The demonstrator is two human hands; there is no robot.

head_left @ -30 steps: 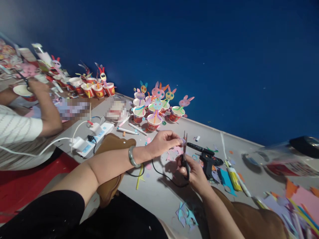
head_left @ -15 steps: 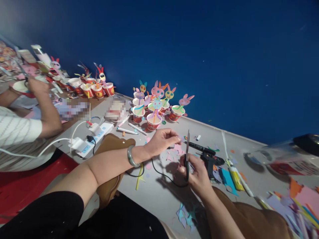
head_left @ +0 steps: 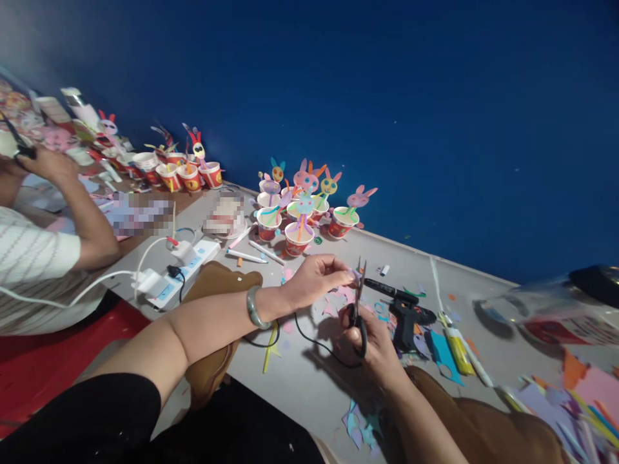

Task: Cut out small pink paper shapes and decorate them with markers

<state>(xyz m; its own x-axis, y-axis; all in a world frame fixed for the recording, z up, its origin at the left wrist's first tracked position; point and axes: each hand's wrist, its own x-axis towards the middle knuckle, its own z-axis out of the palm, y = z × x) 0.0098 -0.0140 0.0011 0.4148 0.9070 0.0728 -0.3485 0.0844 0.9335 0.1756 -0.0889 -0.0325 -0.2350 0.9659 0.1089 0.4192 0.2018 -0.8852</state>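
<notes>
Scissors (head_left: 358, 296) nearer left hand (head_left: 316, 281)

scissor blades (head_left: 359, 285): metal | bangle (head_left: 255, 308): smooth, glossy | cup (head_left: 298, 245): paper | wall (head_left: 387, 129): matt

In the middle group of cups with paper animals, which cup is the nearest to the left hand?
The front cup, bearing the pale blue head; it stands just beyond the left hand, while the group's other cups stand farther back.
</notes>
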